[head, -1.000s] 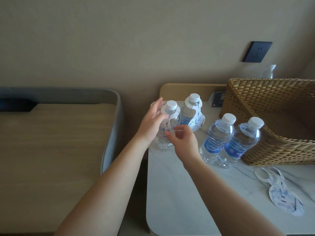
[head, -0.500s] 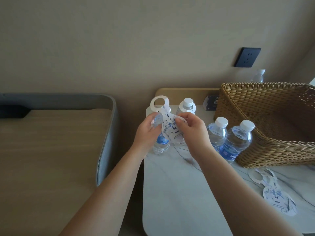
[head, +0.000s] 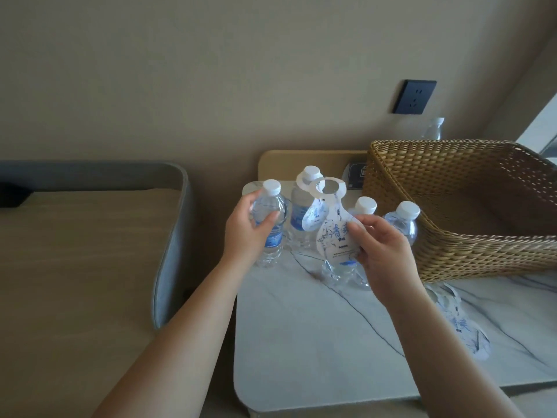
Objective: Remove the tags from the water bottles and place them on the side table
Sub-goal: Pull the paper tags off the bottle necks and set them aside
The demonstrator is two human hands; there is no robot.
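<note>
Several small water bottles with white caps and blue labels stand on the white marble side table [head: 301, 342]. My left hand [head: 245, 229] grips the leftmost bottle [head: 269, 218], which has no tag on its neck. My right hand [head: 381, 251] holds a white paper tag [head: 333, 224] with blue print, lifted free in front of the bottles. Behind it a second bottle [head: 303, 206] still wears a tag around its neck. Two more bottles [head: 402, 221] stand by the basket, partly hidden by my right hand. Removed tags [head: 461, 321] lie on the table at the right.
A large woven basket [head: 452, 236] fills the right back of the table. A dark wall socket [head: 414, 97] is above it, with another bottle [head: 434, 129] behind the basket. A grey-edged wooden surface [head: 75, 251] lies to the left, across a narrow gap.
The tag came up off the leftmost bottle's neck and moved right in my right hand. My left hand shifted to grip that bottle's body.
</note>
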